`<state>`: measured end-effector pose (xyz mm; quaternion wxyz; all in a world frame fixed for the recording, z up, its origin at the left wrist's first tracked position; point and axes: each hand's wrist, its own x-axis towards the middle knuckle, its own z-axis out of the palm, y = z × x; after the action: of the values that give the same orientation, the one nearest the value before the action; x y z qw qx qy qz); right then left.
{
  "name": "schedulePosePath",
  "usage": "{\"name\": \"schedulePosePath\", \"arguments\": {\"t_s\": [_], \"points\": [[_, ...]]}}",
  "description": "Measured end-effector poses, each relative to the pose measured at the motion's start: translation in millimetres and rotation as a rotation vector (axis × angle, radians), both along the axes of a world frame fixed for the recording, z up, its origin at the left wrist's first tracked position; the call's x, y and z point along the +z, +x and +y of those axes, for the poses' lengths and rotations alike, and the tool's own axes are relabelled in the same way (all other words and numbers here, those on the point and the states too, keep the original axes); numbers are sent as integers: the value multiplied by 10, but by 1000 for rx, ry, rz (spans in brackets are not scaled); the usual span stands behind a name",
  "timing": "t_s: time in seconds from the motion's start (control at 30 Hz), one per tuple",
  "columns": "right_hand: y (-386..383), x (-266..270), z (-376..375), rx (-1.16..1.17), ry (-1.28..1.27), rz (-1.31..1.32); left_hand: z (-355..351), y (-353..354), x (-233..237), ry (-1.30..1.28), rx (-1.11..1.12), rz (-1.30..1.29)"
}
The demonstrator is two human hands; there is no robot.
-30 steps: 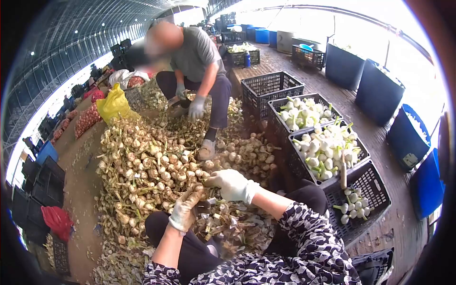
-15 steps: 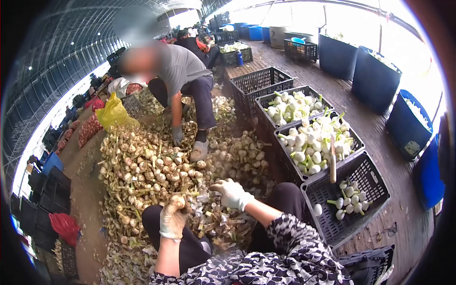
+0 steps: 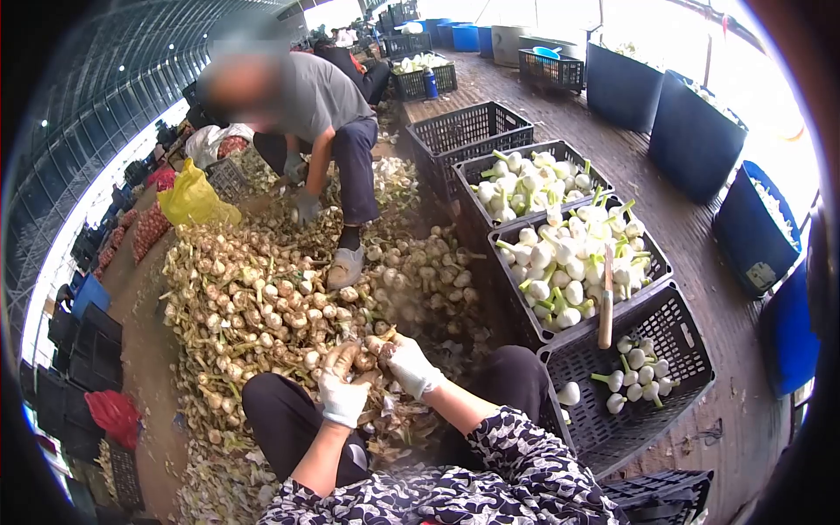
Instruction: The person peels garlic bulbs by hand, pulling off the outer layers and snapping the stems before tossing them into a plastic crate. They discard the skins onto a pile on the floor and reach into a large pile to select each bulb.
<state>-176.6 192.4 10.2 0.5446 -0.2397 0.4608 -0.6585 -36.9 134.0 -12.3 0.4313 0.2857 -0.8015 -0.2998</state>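
Both my hands wear white gloves and meet over the husk-strewn ground between my knees. My left hand (image 3: 344, 385) is closed around a brownish garlic bulb (image 3: 373, 348), mostly hidden by the fingers. From the other side my right hand (image 3: 411, 365) pinches the same bulb, its fingertips touching the skin. Before my hands spreads a big heap of unpeeled garlic (image 3: 254, 306) with dry stems. To my right, a black crate (image 3: 577, 429) holds several cleaned white bulbs (image 3: 643, 372). A knife (image 3: 606, 315) with a wooden handle rests where this crate meets the fuller one.
Two crates of white garlic (image 3: 569, 262) stand on the right, with another black crate (image 3: 472, 131) beyond. Large blue tubs (image 3: 700, 131) line the right side. Across the heap, a co-worker (image 3: 324, 105) bends down near a yellow bag (image 3: 197, 197).
My right hand has come left and closed on the bulb in my left hand. My left hand has shifted slightly right. The co-worker's gloved hand has moved back from the heap.
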Motion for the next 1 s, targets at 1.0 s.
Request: {"name": "schedulePosePath", "arguments": {"t_s": [1.0], "points": [[-60,-110,-77,128,-201,-41,42,-2,193,959,-69,568]]}}
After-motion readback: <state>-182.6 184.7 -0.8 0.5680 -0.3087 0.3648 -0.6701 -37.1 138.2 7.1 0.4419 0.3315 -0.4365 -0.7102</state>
